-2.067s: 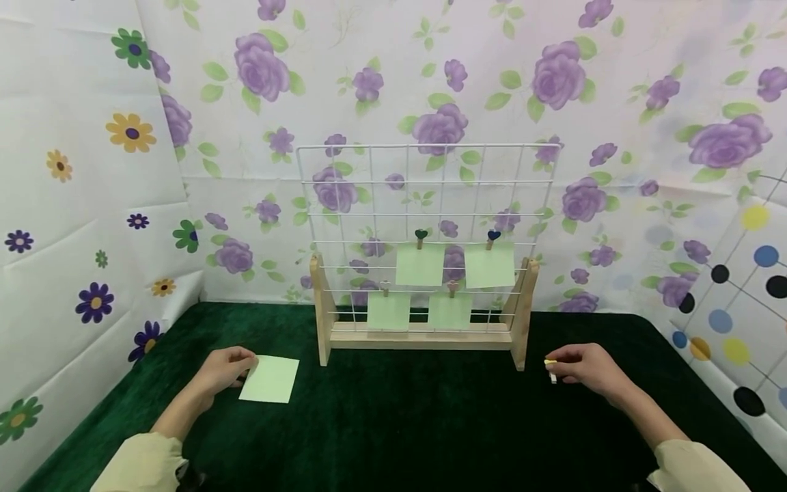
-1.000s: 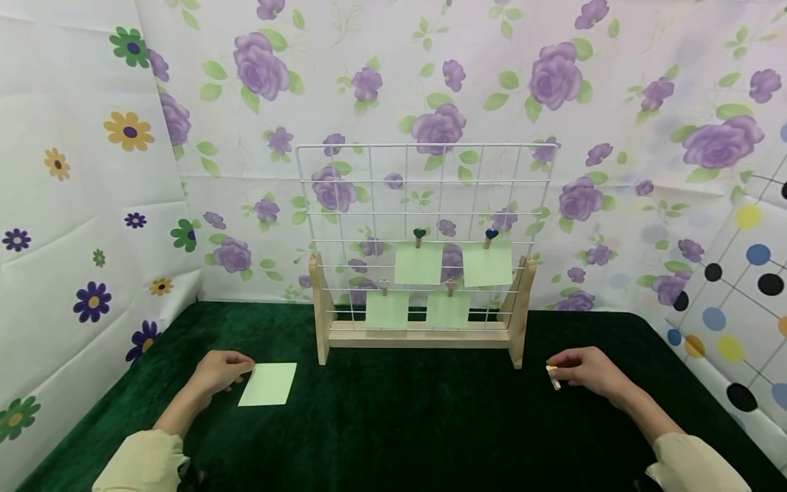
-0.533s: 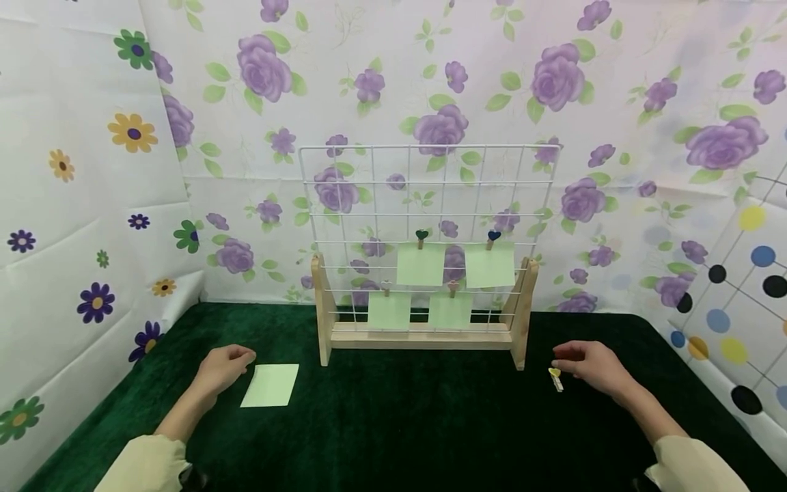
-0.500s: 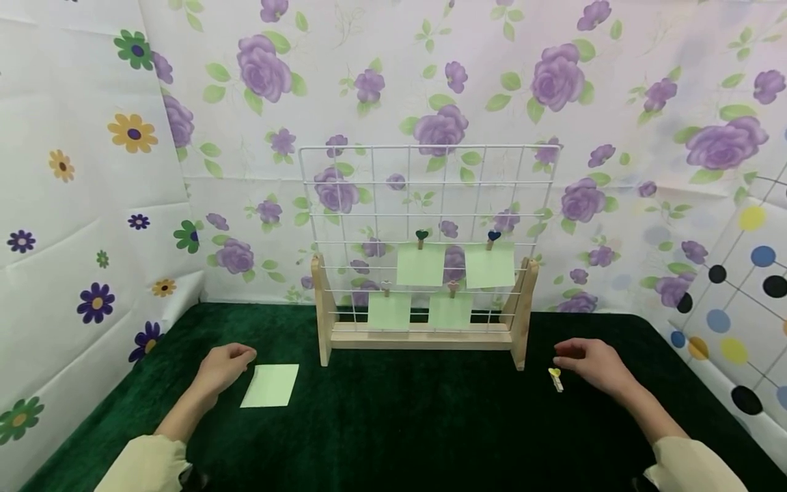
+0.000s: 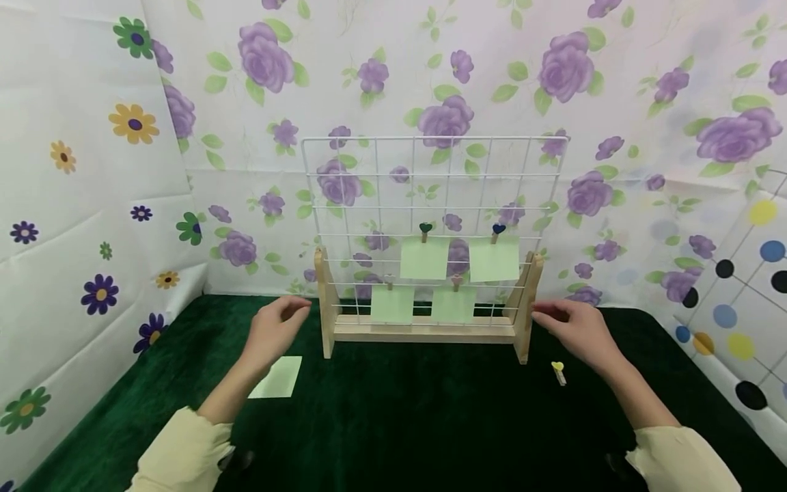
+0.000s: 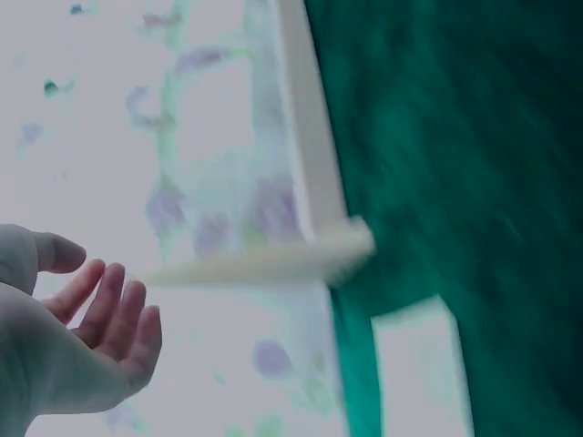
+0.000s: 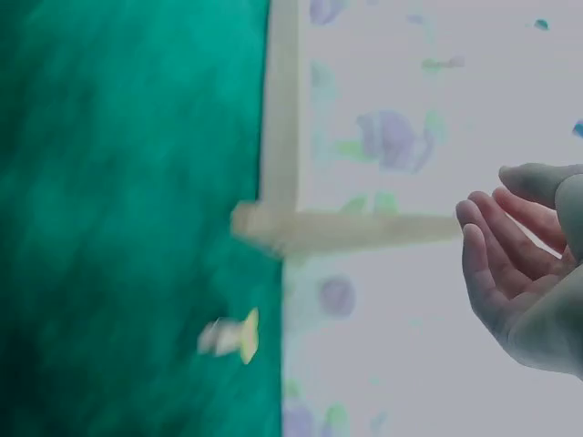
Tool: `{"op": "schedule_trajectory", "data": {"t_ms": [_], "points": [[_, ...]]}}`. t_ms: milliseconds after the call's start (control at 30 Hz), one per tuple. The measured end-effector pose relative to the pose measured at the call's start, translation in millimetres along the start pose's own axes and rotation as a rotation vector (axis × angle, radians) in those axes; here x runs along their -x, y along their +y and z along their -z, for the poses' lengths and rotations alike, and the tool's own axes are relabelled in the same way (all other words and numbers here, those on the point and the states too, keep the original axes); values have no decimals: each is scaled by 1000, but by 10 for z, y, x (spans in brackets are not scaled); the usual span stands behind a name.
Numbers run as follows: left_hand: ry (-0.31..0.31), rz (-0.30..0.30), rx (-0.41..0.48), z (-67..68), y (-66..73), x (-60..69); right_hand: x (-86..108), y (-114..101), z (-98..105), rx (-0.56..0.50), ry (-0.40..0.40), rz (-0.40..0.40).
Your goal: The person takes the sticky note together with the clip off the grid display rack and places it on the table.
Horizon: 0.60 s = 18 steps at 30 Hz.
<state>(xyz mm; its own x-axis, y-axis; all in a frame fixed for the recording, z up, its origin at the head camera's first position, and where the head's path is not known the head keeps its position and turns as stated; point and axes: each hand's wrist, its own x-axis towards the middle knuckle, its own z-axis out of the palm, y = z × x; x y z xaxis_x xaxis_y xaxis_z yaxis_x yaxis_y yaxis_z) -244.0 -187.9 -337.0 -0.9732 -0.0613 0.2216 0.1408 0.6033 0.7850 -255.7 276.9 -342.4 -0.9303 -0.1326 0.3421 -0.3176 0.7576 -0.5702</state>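
A white wire grid rack (image 5: 424,333) on wooden legs holds several pale green notes (image 5: 424,258), each under a small heart-topped clip. Just outside its left leg, my left hand (image 5: 273,331) is raised, holding nothing, fingers loosely bent. Below that hand a loose green note (image 5: 279,378) lies on the cloth, partly hidden by the wrist. My right hand (image 5: 574,331) hangs empty beside the rack's right leg; whether it touches the wood cannot be told. On the cloth below it lies a yellow heart clip (image 5: 558,372), also visible in the right wrist view (image 7: 228,337).
Dark green cloth (image 5: 418,410) covers the table. Behind it hangs a curtain with purple flowers (image 5: 264,58); a flower-printed sheet (image 5: 61,273) stands at the left and a dotted one (image 5: 740,345) at the right.
Both hands have risen from the cloth and moved inward to the rack's sides. The loose note and the yellow clip, held earlier, have been let go and lie on the cloth.
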Motion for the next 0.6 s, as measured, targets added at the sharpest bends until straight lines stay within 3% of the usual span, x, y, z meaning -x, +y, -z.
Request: {"op": "schedule_trajectory", "data": {"t_ms": [267,467,600], "points": [[-76,-172,132,-399,543,-133,-172,-457,-114,-106,-20,82],[-108,-124,272,-610,785,-294,-392,-785,-194,-138,-25,140],[-100,-81,347,-722,910,-370,-552,-995,-206,-194,-37,135]]}}
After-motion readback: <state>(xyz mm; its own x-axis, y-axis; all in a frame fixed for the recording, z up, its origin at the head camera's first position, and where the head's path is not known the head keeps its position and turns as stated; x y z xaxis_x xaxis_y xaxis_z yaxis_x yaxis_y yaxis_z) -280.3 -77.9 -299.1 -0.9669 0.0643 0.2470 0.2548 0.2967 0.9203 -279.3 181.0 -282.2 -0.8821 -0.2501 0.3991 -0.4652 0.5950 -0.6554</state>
